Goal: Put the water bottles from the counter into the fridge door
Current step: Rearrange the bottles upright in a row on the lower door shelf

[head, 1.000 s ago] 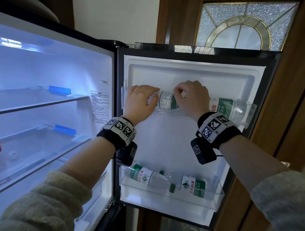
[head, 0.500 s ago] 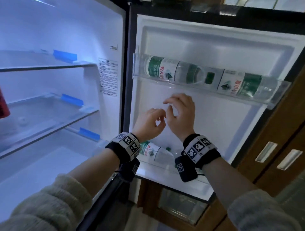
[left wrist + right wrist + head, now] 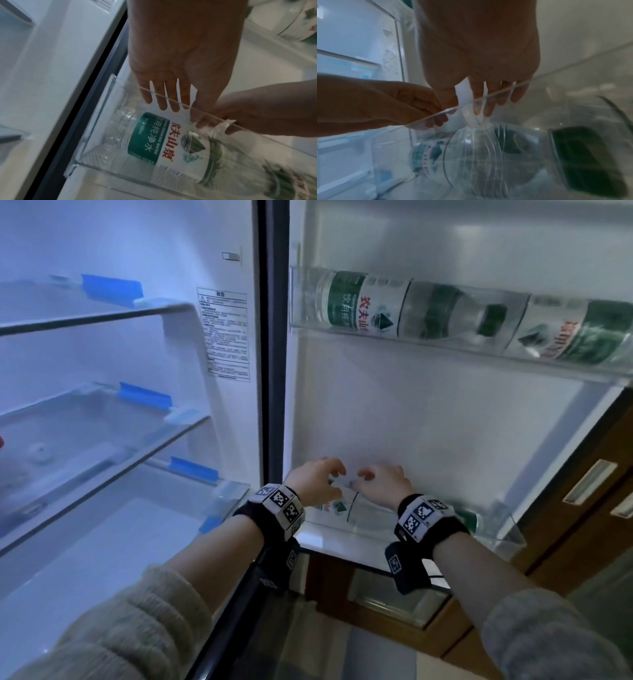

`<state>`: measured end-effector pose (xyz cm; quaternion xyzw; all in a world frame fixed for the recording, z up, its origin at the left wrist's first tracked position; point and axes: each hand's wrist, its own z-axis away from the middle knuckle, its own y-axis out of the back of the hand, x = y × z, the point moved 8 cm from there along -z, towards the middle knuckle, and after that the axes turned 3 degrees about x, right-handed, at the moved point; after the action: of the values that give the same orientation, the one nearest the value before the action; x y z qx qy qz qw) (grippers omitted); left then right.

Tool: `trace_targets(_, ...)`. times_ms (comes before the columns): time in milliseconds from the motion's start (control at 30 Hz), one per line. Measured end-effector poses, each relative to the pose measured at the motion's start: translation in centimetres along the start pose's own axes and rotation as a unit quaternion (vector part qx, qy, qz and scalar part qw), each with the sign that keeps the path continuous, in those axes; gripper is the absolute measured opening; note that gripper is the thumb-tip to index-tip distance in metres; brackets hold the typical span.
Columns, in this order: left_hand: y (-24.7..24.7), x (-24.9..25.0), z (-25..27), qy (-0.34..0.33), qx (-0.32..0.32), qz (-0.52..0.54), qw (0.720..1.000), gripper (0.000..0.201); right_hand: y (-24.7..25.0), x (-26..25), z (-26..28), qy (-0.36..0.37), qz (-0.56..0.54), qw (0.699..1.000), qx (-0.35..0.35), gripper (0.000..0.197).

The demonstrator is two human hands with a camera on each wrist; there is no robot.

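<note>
Two water bottles lie on their sides in the upper door bin [image 3: 428, 342]: one on the left [image 3: 373, 302], one on the right [image 3: 575, 337]. In the clear lower door bin [image 3: 507, 529] lies a third bottle [image 3: 171, 146] with a green and white label, and a fourth bottle [image 3: 469, 520] lies to its right. My left hand [image 3: 334, 479] and right hand [image 3: 368, 477] hover side by side over the lower bin. Both hold nothing. The left fingers [image 3: 163, 102] point down at the bin's rim. The right fingers [image 3: 489, 106] reach over the rim towards the third bottle's clear shoulder [image 3: 476, 148].
The fridge compartment stands open on the left, with glass shelves [image 3: 102, 316] edged by blue clips. A wooden cabinet [image 3: 582, 501] with recessed handles stands right of the door. The door's black edge [image 3: 270, 337] runs just left of my left hand.
Both hands let go of the bottles in the upper door bin and dropped to the lower bin. The view moved down and closer to the door.
</note>
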<state>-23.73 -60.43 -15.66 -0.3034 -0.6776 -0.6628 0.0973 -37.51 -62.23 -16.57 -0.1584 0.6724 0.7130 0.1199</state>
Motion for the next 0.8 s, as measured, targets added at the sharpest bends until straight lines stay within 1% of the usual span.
trace_targets(33,-0.2,-0.1,-0.2,0.003,-0.007,0.002,1.000,0.038,-0.9,0.3,-0.2,-0.002,0.005,0.999,-0.035,0.053)
trace_targets(133,-1.0,-0.6,-1.1,0.023,-0.045,0.024,0.998,0.044,-2.9,1.2,-0.4,0.000,0.073,0.988,-0.138,0.061)
trace_targets(200,-1.4,-0.9,-1.7,0.037,-0.077,0.009,0.996,0.047,-2.9,1.3,-0.5,0.006,0.091,0.981,-0.173,0.065)
trace_targets(267,-1.6,-1.0,-2.2,0.045,-0.100,-0.027,0.994,0.048,-2.8,1.0,-0.7,0.020,0.107,0.974,-0.198,0.068)
trace_targets(333,-1.8,-1.0,-2.5,0.053,-0.118,-0.058,0.990,0.050,-2.8,0.8,-1.0,0.020,0.120,0.968,-0.218,0.070)
trace_targets(400,-1.9,-1.1,-2.7,0.062,-0.132,-0.094,0.985,0.055,-2.7,0.5,-1.3,0.025,0.140,0.965,-0.219,0.074)
trace_targets(500,-2.4,-1.0,-3.1,0.069,-0.149,-0.120,0.979,0.059,-2.8,0.1,-1.6,0.055,0.197,0.957,-0.206,0.078)
trace_targets(600,-3.1,-0.9,-3.5,0.073,-0.172,-0.116,0.975,0.058,-3.4,0.6,-1.8,0.058,0.201,0.959,-0.192,0.088)
trace_targets(667,-3.5,-1.1,-3.9,0.081,-0.181,-0.117,0.973,0.063,-3.5,0.8,-1.9,0.062,0.194,0.961,-0.186,0.092)
trace_targets(733,-3.8,-1.0,-4.2,0.085,-0.192,-0.131,0.969,0.069,-3.7,0.9,-2.1,0.062,0.168,0.968,-0.177,0.086)
trace_targets(800,-4.1,-0.7,-4.2,0.084,-0.209,-0.140,0.964,0.076,-3.8,1.1,-2.2,0.054,0.118,0.979,-0.158,0.069)
